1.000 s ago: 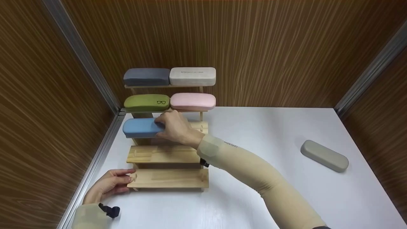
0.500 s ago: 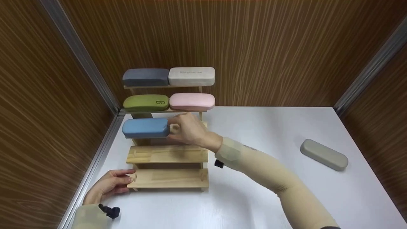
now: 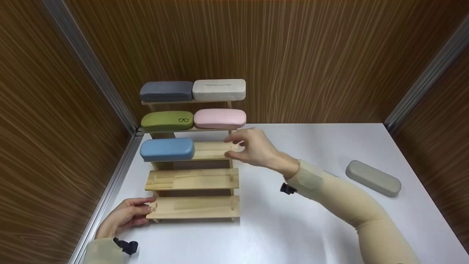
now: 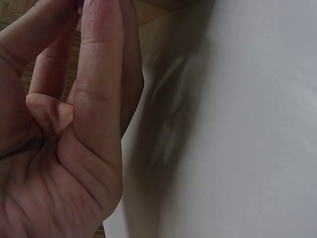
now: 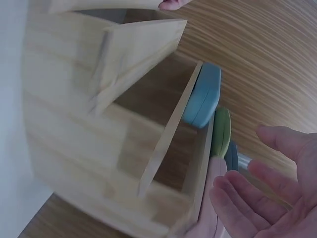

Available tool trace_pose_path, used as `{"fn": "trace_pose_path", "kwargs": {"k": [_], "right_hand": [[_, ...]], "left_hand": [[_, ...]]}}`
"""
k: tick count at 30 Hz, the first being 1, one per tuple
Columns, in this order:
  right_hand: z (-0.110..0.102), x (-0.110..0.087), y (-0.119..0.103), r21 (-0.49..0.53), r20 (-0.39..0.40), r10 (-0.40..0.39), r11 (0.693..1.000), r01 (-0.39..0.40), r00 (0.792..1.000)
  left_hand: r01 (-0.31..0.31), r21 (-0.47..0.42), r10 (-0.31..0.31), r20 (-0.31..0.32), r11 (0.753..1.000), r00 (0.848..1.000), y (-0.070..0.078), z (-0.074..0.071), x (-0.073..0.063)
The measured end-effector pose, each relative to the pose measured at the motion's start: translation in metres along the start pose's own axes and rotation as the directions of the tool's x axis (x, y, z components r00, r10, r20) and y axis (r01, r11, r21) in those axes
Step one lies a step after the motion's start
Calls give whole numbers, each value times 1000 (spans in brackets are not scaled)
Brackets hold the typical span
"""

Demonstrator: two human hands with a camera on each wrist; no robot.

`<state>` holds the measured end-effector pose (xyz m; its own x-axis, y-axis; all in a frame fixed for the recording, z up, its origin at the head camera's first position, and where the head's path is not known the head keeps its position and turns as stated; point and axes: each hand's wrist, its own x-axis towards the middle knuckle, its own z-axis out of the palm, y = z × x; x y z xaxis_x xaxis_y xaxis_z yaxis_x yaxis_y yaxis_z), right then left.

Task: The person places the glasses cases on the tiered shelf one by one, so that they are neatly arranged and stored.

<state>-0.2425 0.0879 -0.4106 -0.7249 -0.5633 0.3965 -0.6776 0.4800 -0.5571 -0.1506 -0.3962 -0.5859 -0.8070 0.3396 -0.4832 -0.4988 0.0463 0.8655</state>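
A tiered wooden display rack (image 3: 192,207) stands on the white table. At its bottom tier's left end, my left hand (image 3: 124,215) pinches the board between thumb and fingers; in the left wrist view the fingertips are partly cut off. A blue glasses case (image 3: 167,149) lies on the left half of the middle tier. Beside that tier's right end hovers my right hand (image 3: 258,148), thumb and fingers spread apart around nothing. In the right wrist view this hand (image 5: 270,193) is apart from the blue case (image 5: 203,96).
Dark blue (image 3: 166,91) and white (image 3: 219,90) glasses cases fill the top tier. Green (image 3: 166,121) and pink (image 3: 220,118) cases sit one tier below. A grey-beige case (image 3: 373,178) lies on the table at right. Wood-grain walls (image 3: 278,62) enclose the table.
My right hand has let go of the blue glasses case and drawn away to the right. The case stays on the middle tier. My left hand keeps its place on the rack.
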Motion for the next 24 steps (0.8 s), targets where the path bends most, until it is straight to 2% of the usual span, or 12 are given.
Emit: {"fn": "trace_pose_path", "kwargs": {"k": [8,15,20,24], "right_hand": [[-35,-38,29,-58,-24,78,995,-79,997],[-65,-66,60,-48,-74,185,981,-189,980],[-83,-85,77,-69,-117,226,969,-235,967],[-94,-100,91,-93,-119,248,961,-260,961]], "left_hand": [[15,0,-15,-19,1000,1000,2,1,-1],[23,-13,-23,-15,1000,1000,1,0,-2],[23,-9,-24,-9,1000,1000,1,0,-1],[18,-10,-18,-1,1000,1000,1,1,0]]}}
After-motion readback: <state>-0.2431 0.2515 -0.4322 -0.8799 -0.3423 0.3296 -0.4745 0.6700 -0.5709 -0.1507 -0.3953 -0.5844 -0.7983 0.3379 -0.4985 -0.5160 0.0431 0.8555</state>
